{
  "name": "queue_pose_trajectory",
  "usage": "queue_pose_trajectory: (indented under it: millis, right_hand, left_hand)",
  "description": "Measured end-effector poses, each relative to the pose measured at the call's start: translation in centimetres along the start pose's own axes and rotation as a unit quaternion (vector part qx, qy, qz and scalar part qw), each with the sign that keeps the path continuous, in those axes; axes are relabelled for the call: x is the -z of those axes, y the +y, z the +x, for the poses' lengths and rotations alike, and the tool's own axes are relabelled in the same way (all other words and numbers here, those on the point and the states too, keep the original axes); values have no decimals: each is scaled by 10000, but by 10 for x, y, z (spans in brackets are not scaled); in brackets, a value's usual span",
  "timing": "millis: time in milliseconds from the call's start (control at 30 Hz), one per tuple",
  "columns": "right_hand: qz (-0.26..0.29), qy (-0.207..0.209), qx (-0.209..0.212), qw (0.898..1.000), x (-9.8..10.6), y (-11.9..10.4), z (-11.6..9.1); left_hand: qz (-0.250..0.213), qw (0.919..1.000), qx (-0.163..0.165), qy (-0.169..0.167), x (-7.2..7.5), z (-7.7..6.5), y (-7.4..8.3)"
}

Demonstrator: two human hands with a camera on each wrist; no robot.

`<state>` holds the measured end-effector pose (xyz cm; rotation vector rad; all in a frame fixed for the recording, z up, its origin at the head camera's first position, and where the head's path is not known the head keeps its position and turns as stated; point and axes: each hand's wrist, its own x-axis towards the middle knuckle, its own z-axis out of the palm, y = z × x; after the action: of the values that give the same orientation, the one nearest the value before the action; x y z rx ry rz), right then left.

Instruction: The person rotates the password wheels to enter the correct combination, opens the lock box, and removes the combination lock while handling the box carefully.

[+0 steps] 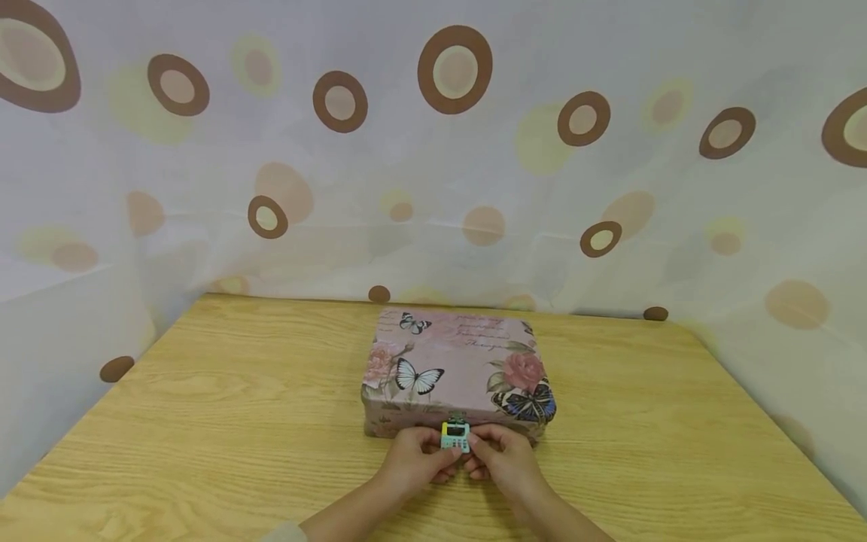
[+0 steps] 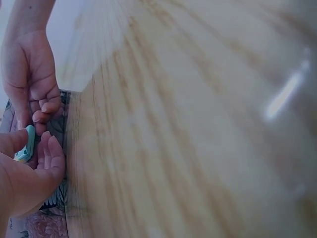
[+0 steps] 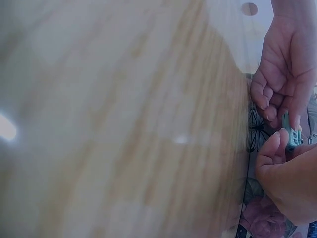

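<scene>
Head view: padlock point(image 1: 455, 439) between both hands point(image 1: 415, 461) point(image 1: 506, 459).

Sm. mint lock point(image 1: 454, 442) w/ yellow corner sits at front ctr. of closed pink flwr/butterfly box point(image 1: 463, 369).

Screened nook — wood-grain table point(image 1: 203, 421), pale circle-patterned cloth point(image 1: 393, 169) around three sides, room type unclear
</scene>
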<state>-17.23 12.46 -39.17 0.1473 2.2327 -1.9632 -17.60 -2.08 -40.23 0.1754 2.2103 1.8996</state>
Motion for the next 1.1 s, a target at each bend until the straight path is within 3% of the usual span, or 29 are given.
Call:
queue_pose_trajectory:
  millis: [633,1100]
  right_hand:
    - [-6,-2,-13,10000,1,1,0]
    - [-60,7,-10,10000,0,2,1]
  left_hand:
    - [-202,9998,34,13,-2,1,3]
    - [-109,9998,74,178,-3,0,2]
